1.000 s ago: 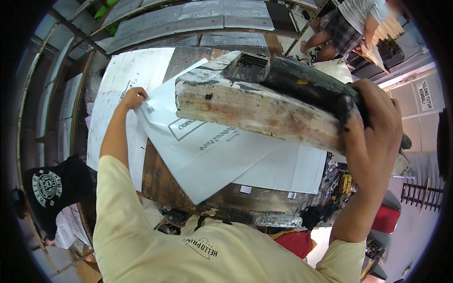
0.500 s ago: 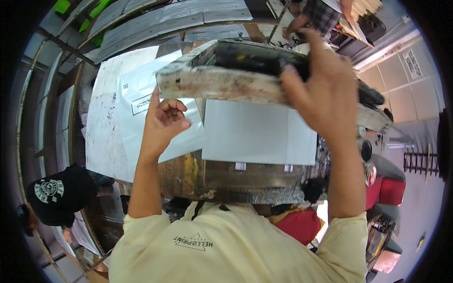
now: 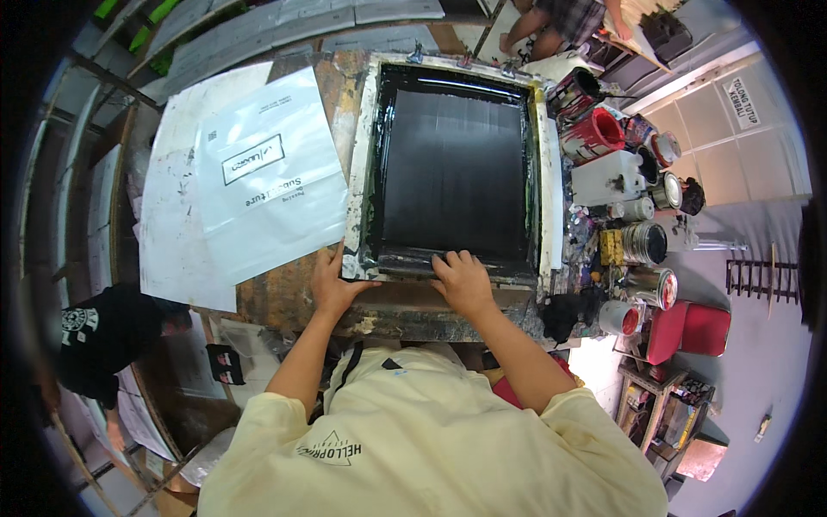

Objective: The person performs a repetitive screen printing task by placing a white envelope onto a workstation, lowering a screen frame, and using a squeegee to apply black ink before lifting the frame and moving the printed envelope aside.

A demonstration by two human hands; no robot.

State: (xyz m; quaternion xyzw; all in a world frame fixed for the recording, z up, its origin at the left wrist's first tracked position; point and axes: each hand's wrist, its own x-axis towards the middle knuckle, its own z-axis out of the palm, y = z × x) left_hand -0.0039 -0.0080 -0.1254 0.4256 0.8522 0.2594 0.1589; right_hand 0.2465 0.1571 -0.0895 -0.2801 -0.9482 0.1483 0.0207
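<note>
A screen printing frame (image 3: 544,172) with pale, stained edges lies flat on the table in front of me. Its mesh (image 3: 457,164) is dark with black ink. My left hand (image 3: 334,286) grips the frame's near left corner, thumb stretched along the near edge. At the near end of the mesh lies a black-smeared squeegee (image 3: 401,261), and my right hand (image 3: 465,283) has its fingers curled over it. Left of the frame rests a white plastic bag (image 3: 284,202) with black print. The white sheet under the frame is hidden except for a strip at the right.
Paint cans and tubs, among them a red bucket (image 3: 594,133) and a white jug (image 3: 607,178), line the table's right side. A black cloth (image 3: 573,312) lies at its near right corner. Racks with white sheets (image 3: 362,10) stand beyond. Other people are at far right and lower left.
The frame has come down from a raised tilt to flat on the table, covering the blank white sheet. My right hand has moved to the squeegee, my left to the near corner.
</note>
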